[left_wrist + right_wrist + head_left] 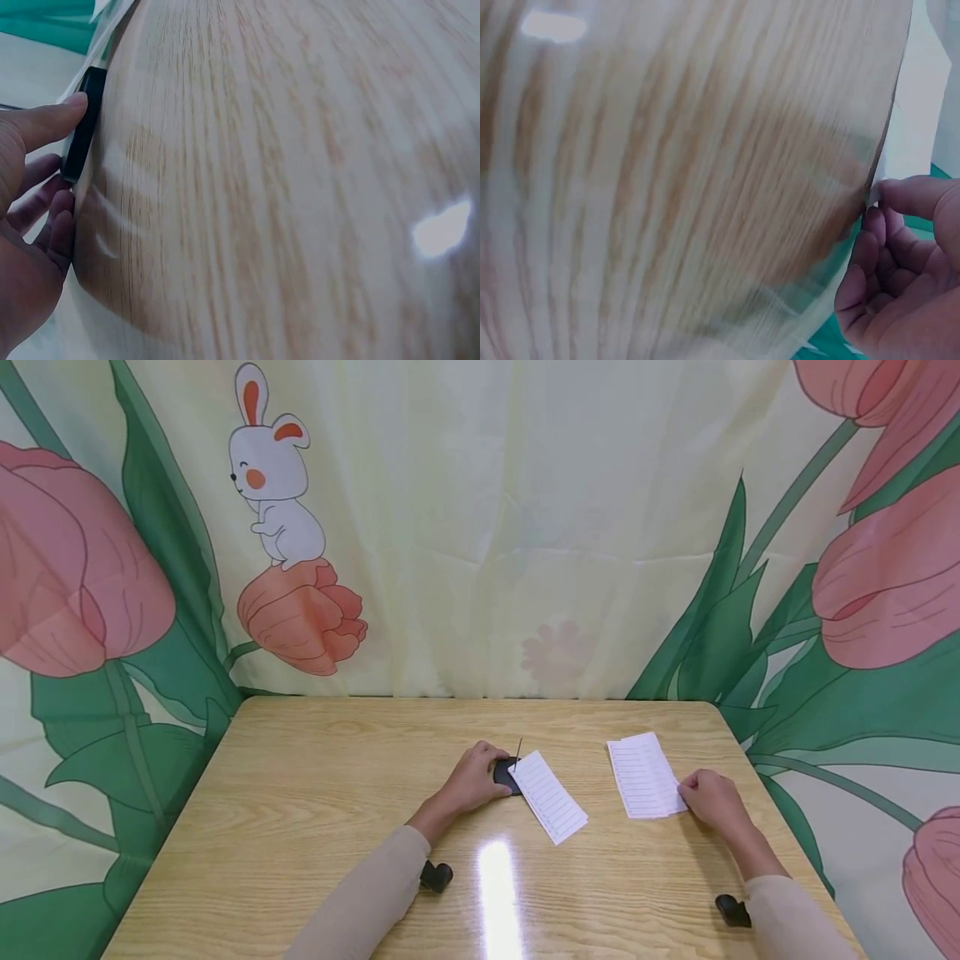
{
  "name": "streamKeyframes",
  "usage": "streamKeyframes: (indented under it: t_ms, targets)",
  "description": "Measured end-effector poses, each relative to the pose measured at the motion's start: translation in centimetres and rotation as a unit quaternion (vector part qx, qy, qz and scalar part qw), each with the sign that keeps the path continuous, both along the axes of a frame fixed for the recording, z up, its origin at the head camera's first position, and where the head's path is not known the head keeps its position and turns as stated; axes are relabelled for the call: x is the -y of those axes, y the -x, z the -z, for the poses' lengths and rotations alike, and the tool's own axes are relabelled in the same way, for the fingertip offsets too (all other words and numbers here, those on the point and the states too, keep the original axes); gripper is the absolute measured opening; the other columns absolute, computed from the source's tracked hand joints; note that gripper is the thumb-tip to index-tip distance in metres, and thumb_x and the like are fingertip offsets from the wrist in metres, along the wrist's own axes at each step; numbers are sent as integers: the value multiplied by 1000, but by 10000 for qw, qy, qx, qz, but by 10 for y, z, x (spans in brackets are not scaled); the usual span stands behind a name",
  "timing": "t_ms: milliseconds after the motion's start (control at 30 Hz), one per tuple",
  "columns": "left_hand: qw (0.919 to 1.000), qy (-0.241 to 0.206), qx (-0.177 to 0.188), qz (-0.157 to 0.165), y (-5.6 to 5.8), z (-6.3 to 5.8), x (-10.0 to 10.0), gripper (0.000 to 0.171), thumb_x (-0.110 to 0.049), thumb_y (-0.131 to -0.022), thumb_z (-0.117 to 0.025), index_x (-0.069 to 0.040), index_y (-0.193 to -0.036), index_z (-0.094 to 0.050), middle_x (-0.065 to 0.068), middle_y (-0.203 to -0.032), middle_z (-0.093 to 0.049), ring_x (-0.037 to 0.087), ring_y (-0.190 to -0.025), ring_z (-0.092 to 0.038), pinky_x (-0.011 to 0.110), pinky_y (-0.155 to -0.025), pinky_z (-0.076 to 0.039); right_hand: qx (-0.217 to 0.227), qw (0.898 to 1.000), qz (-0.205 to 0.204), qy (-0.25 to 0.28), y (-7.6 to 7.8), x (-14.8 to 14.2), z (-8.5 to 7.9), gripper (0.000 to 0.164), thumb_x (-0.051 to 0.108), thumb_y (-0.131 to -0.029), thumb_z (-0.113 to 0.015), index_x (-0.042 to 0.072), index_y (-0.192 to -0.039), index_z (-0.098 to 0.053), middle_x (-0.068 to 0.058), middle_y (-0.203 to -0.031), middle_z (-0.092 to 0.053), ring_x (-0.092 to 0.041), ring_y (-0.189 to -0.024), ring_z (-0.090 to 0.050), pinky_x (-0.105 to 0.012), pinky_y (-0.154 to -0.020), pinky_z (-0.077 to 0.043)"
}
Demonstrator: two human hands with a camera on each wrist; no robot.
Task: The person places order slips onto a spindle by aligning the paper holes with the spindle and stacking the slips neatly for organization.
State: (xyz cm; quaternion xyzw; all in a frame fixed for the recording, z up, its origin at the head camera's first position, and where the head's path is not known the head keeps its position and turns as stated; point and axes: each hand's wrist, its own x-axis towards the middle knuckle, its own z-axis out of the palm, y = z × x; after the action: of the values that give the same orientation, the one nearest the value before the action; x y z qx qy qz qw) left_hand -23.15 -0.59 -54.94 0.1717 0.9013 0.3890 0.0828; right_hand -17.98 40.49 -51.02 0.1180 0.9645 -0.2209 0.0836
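Observation:
A black base (503,775) with a thin upright metal spike (519,748), a paper spike, stands near the table's middle. Lined white slips (551,799) are stuck on it and fan toward the lower right. My left hand (474,777) grips the base from its left side, thumb and fingers at its edge; in the left wrist view the base (85,124) shows edge-on against the thumb. To the right lies a spread of lined white slips (640,777). With thumb and forefinger my right hand (716,803) pinches the lower right corner of a paper slip there.
The light wood table (315,777) has a bright glare patch near its front. Behind it hangs a curtain (450,527) printed with tulips and a rabbit. Black wrist-camera parts (436,877) stick out beside both forearms.

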Motion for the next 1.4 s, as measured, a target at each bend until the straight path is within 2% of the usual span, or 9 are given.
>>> streamKeyframes:
  t_ms: [300,533,733,1000,1233,1400]
  targets:
    - [9999,-78,-11,64,0,-2,2,58,-18,-82,-89,-8,-134,-67,8,-128,-58,22,-110,-53,39,-94,-47,-192,9998,-47,19,0,-8,-6,15,6,-96,-56,-8,-100,-58,-19,-88,-60,-31,-82,-55,-34,-67,-47]
    - [9998,-140,-8,105,-1,-4,2,59,-17,-81,-89,-6,-134,-67,10,-128,-59,25,-114,-55,41,-98,-47,-354,9992,-149,55,1,-12,-9,27,4,-101,-57,-16,-118,-59,-30,-104,-66,-34,-89,-61,-39,-72,-53]
    - [9999,-72,-1,79,-2,-4,1,59,-17,-81,-90,-7,-134,-67,9,-128,-60,25,-116,-56,41,-100,-48,-715,9971,-234,-124,-1,-16,-16,23,3,-100,-57,-16,-111,-63,-26,-96,-66,-34,-86,-60,-42,-73,-52]
    - [10000,-52,67,27,-2,-4,0,58,-17,-82,-89,-8,-135,-67,8,-130,-59,24,-118,-55,41,-101,-48,-1700,9835,-385,-485,-4,-14,-31,14,2,-96,-63,-12,-98,-67,-21,-83,-68,-29,-75,-61,-36,-65,-43]
    - [10000,-22,42,21,-3,-5,0,58,-17,-82,-90,-8,-134,-67,7,-129,-59,24,-116,-55,40,-100,-48,-2070,9759,-400,-559,-7,-12,-47,12,0,-96,-64,-11,-99,-66,-22,-83,-68,-29,-73,-59,-34,-62,-44]
    - [10000,-2,41,24,-2,-4,-1,58,-17,-82,-90,-8,-134,-67,8,-130,-59,24,-118,-55,41,-102,-48,-2081,9757,-488,-491,-9,-9,-63,12,1,-97,-65,-11,-102,-67,-22,-85,-67,-31,-76,-59,-37,-64,-47]
